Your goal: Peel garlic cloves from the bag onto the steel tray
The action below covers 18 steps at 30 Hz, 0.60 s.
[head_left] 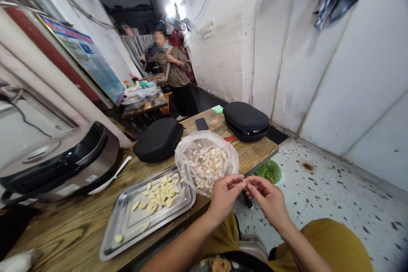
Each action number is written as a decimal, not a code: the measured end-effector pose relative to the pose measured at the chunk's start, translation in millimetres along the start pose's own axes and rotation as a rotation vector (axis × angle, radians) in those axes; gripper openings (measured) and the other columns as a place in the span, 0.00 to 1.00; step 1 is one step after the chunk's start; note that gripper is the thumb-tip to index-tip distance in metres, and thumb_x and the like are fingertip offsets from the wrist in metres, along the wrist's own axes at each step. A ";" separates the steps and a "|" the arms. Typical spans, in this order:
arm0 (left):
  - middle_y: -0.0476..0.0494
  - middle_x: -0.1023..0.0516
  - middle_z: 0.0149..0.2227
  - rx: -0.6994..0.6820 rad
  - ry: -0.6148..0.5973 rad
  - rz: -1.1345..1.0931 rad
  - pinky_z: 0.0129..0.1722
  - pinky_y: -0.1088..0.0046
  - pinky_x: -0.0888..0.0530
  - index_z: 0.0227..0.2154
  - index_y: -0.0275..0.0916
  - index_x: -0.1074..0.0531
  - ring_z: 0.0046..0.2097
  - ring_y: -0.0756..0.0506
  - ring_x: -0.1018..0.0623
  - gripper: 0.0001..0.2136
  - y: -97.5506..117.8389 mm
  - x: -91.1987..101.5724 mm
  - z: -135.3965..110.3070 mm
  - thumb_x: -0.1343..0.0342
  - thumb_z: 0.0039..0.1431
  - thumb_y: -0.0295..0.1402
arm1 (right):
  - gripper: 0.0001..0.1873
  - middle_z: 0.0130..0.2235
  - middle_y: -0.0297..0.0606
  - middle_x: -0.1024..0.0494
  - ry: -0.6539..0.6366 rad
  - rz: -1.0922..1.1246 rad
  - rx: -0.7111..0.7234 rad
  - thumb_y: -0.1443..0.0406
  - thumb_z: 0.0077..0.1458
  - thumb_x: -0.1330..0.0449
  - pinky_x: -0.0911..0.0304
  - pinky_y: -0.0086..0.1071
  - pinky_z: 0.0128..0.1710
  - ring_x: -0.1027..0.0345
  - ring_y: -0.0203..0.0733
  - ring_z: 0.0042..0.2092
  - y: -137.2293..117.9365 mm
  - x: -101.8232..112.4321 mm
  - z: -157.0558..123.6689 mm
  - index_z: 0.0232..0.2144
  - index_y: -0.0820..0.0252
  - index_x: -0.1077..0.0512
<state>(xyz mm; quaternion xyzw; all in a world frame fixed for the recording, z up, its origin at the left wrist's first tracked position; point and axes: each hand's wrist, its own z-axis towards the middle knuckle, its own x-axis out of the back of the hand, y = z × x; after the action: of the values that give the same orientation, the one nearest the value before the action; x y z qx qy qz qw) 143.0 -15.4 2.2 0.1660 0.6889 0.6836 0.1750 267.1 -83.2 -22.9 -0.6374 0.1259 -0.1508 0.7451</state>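
My left hand [225, 195] and my right hand [266, 197] meet in front of me, just off the table's near edge, fingertips pinched together on a small garlic clove [246, 182] that is mostly hidden. A clear plastic bag [207, 159] full of garlic skins and cloves sits on the wooden table [83, 225] right beside my left hand. Left of the bag lies a steel tray [127, 223] with several peeled cloves [161, 195] heaped at its far end.
Two black zip cases [158, 139] [246, 121], a phone [201, 123] and a silver appliance [60, 165] share the table. A green bowl [270, 171] sits on the speckled floor. A person [172, 72] stands at a far counter. White wall panels close the right side.
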 end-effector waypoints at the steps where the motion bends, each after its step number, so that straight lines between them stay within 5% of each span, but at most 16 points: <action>1: 0.42 0.21 0.30 0.029 -0.001 -0.035 0.36 0.70 0.26 0.34 0.34 0.25 0.32 0.46 0.23 0.13 -0.1 -3.3 -0.5 0.38 0.45 0.36 | 0.12 0.32 0.38 0.23 0.009 0.037 -0.011 0.58 0.51 0.42 0.31 0.31 0.29 0.29 0.38 0.30 0.3 0.9 -1.4 0.37 0.58 0.29; 6: 0.47 0.24 0.22 0.125 -0.083 -0.101 0.32 0.73 0.28 0.27 0.34 0.24 0.26 0.49 0.26 0.11 2.6 -9.4 -4.2 0.39 0.45 0.38 | 0.13 0.33 0.39 0.22 0.049 -0.013 0.031 0.59 0.52 0.42 0.30 0.31 0.30 0.28 0.39 0.30 4.3 8.3 -6.3 0.39 0.58 0.30; 11: 0.46 0.24 0.23 0.215 -0.099 -0.155 0.29 0.76 0.31 0.26 0.32 0.24 0.24 0.51 0.27 0.13 6.8 -10.9 -7.0 0.38 0.43 0.39 | 0.14 0.40 0.39 0.22 0.033 -0.344 0.334 0.63 0.54 0.45 0.30 0.35 0.40 0.27 0.42 0.40 3.8 18.6 -8.4 0.44 0.54 0.28; 18: 0.47 0.26 0.21 0.259 -0.103 -0.200 0.26 0.74 0.31 0.22 0.31 0.25 0.21 0.51 0.28 0.16 5.2 -17.4 -7.7 0.36 0.37 0.42 | 0.12 0.37 0.37 0.21 0.067 -0.548 0.585 0.65 0.53 0.44 0.28 0.30 0.35 0.25 0.41 0.36 11.9 27.3 -7.6 0.41 0.54 0.26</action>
<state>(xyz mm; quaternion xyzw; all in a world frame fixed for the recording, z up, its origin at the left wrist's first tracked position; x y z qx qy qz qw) 154.7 -30.3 7.6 0.1528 0.7743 0.5589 0.2542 290.2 -98.9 -35.7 -0.4033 -0.0726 -0.3940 0.8227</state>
